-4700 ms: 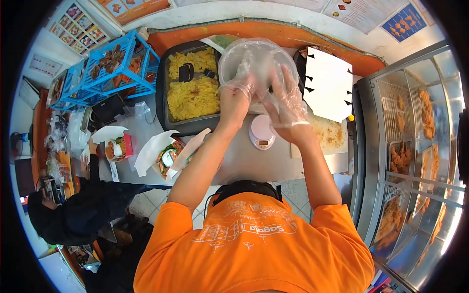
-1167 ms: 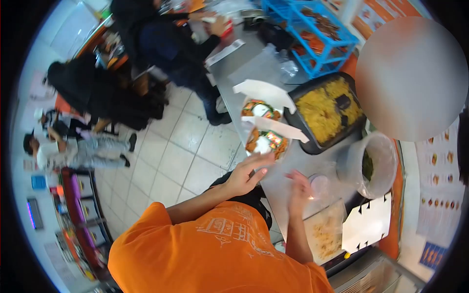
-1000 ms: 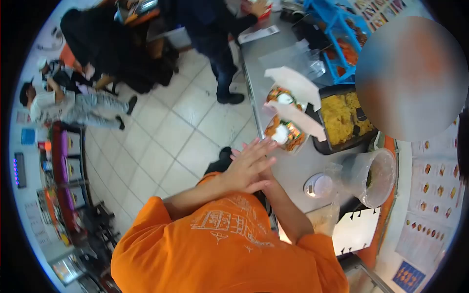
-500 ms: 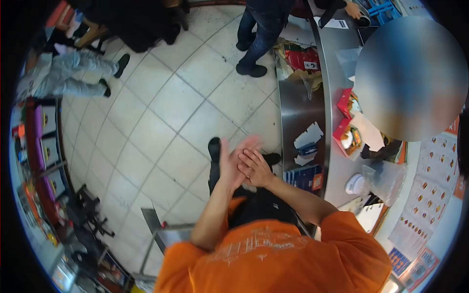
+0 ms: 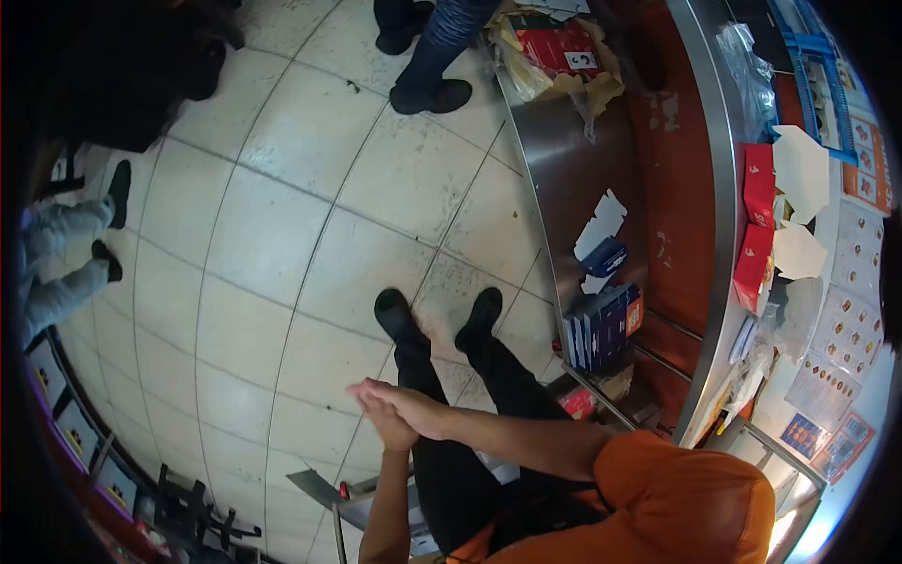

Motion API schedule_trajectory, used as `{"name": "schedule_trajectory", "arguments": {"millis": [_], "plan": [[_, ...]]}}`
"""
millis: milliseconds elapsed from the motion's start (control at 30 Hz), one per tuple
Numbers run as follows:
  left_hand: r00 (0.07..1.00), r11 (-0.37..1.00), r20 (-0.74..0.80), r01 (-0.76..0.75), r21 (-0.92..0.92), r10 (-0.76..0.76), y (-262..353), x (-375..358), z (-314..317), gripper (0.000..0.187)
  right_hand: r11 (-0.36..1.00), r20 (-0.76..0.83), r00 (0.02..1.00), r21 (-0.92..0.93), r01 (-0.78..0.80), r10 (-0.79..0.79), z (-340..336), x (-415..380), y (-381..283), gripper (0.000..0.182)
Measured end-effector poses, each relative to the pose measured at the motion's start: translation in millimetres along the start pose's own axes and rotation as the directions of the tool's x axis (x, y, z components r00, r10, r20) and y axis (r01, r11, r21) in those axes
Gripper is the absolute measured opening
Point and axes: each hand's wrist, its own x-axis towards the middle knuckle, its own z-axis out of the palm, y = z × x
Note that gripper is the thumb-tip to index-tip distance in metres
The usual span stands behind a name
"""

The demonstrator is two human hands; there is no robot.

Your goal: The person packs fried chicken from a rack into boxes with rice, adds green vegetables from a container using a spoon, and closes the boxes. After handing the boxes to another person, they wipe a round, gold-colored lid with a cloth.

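Observation:
My right hand [image 5: 412,406] lies flat against my left hand [image 5: 387,430], palm towards palm, low in front of my body. The fingers of both are stretched out, and no object shows between them. Part of the left palm is hidden behind the right hand. Beneath them are my dark trousers [image 5: 437,470] and the tiled floor [image 5: 319,367]. To the right, on a steel lower shelf [image 5: 573,150], stand dark blue flat-packed boxes [image 5: 601,324].
Along the right runs a steel counter [image 5: 719,122] with open red food boxes [image 5: 754,268] and clear plastic bags. A red package [image 5: 559,47] lies at the shelf's far end. Other people's legs [image 5: 437,66] are at the top and left. A metal plate edge [image 5: 315,487] juts out lower left.
My view has turned, and my hands now appear lower and further left. The right hand, whose fingers lay across the left palm, now covers the left hand more fully.

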Motion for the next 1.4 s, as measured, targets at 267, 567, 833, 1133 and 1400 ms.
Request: {"name": "schedule_trajectory", "arguments": {"millis": [267, 567, 833, 1133, 1400], "plan": [[0.8, 0.964, 0.547, 0.259, 0.058, -0.247, -39, 80, 3, 0.059, 0.933, -0.241, 0.915, -0.243, 0.265, -0.322, -167, 47, -36, 0.023], [0.83, 0.671, 0.468, 0.535, -0.514, -0.304, -27, 148, 3, 0.038, 0.362, -0.52, 0.156, -0.75, -0.553, -0.84, -508, 6, -262, 0.02], [0.818, 0.769, 0.278, 0.572, -0.288, -0.504, -176, 179, 52, 0.042, 0.304, -0.328, -0.116, -0.609, -0.733, -0.938, -702, -57, -544, 0.064], [0.826, 0.794, 0.332, 0.545, -0.269, -0.455, -48, 287, 100, 0.042, 0.128, -0.184, 0.03, -0.783, -0.608, -0.982, -840, -92, -633, 0.044], [0.909, 0.853, 0.322, 0.377, -0.362, -0.265, 36, 362, 61, 0.044, -0.161, 0.267, -0.138, -0.843, -0.514, -0.954, -834, -80, -637, 0.021]]}}
